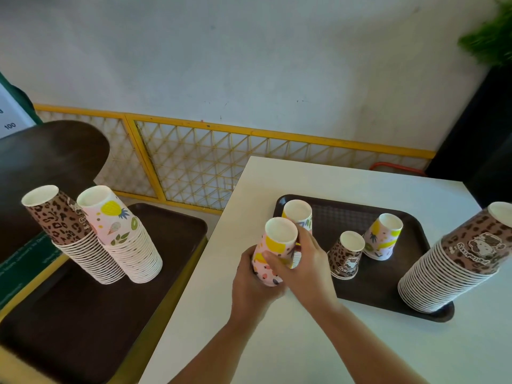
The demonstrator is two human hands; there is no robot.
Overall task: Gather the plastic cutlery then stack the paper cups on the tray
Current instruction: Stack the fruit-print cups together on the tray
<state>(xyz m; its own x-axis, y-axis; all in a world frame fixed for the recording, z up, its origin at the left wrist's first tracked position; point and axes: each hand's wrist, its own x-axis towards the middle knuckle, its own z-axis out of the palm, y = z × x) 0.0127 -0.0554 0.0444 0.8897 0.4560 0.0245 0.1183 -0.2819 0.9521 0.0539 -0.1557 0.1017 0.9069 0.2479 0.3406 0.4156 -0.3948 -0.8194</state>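
Observation:
Both my hands hold one upside-down fruit-print paper cup (277, 245) just left of the dark brown tray (368, 289) on the white table. My left hand (252, 286) wraps its lower part from the left. My right hand (299, 261) grips it from the right, fingers curled across its side. On the tray stand another upturned fruit-print cup (297, 214) right behind my hands, a leopard-print cup (346, 254), a third fruit-print cup (382, 235) and a tall leopard-print stack (454, 259) at the tray's right end. No cutlery shows.
A second brown tray (83, 314) on a lower yellow-edged surface at left carries a leopard-print stack (74, 236) and a fruit-print stack (124, 236). A yellow mesh fence (199, 162) runs behind. A dark block (482, 139) and a plant (490, 42) stand at right.

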